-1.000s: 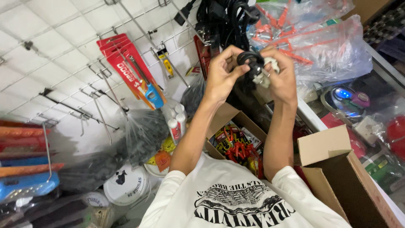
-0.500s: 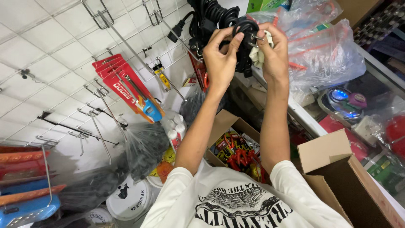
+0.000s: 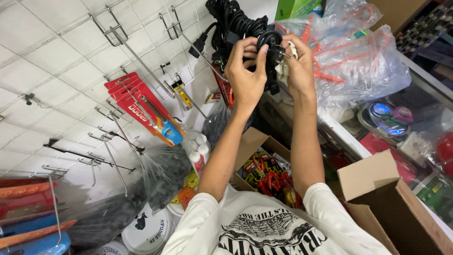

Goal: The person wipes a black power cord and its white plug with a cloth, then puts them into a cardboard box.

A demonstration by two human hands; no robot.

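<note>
Both my hands are raised in front of a white grid wall panel. My left hand [image 3: 245,75] and my right hand [image 3: 298,66] together grip a black electrical plug [image 3: 270,43] with metal pins, part of a coiled black cable. A bundle of black coiled cables [image 3: 231,23] hangs from a hook just behind my fingers. A small white piece sits under my right fingers.
Long metal hooks [image 3: 141,61] jut from the grid wall. Red carded lighters [image 3: 144,111] hang at left. An open cardboard box of red-handled tools [image 3: 266,177] stands below my arms. Another open box [image 3: 391,198] is at right. Clear bags of orange items [image 3: 363,66] lie on a glass counter.
My hands have risen with the plug, up to the hanging bundle of black cables. The view has tilted up with them.
</note>
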